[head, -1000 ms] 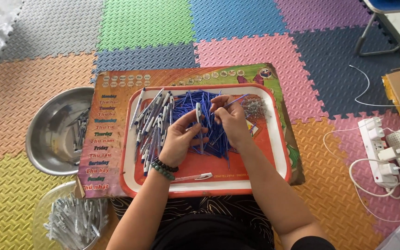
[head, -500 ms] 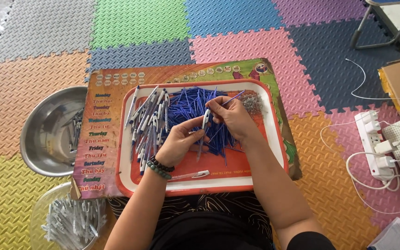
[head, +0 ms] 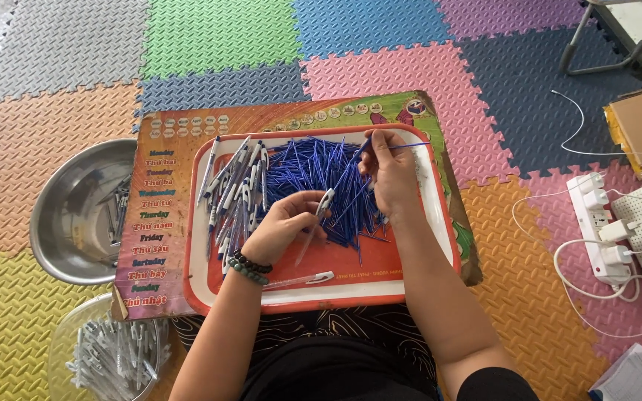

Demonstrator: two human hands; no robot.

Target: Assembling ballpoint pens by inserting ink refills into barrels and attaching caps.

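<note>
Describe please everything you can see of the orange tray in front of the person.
The orange tray is a rectangle with rounded corners, a white band inside its raised rim, and looks like plastic. It lies flat on a colourful printed board. It holds a heap of blue refills in the middle, pen barrels at its left and one assembled pen near the front. The left hand and right hand work above it.

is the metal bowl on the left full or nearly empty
Nearly empty. The steel bowl shows mostly bare shiny bottom, with only a small cluster of pen parts lying toward its right side.
</note>
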